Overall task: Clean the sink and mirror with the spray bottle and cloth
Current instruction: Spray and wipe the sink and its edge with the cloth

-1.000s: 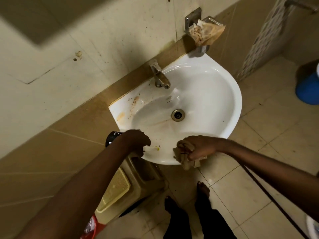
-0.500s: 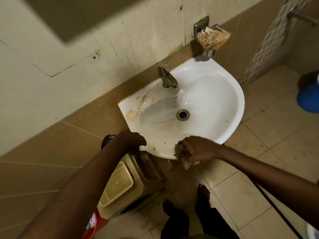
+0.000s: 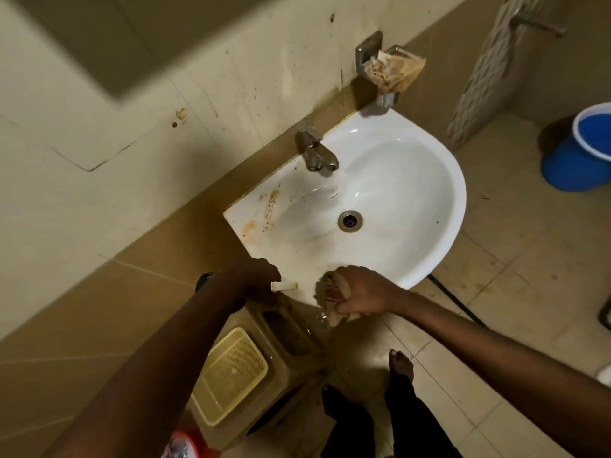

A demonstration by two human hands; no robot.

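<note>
At sink [image 3: 429,180] rim, right hand [image 3: 360,294] gripping cloth [image 3: 330,285].

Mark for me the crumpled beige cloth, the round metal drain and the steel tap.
Crumpled beige cloth [image 3: 331,285], head view: bunched part above the gripping right hand [image 3: 360,292].
Round metal drain [image 3: 349,220], head view: centre of the strainer.
Steel tap [image 3: 317,157], head view: top of the spout.

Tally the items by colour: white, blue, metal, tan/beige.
White: 1, the sink
Blue: 1, the bucket
Metal: 2, the tap and the drain
Tan/beige: 2, the cloth gripped by the right hand, and the bin under the sink
Total: 6
The spray bottle in the left hand is mostly hidden, so not counted.
</note>
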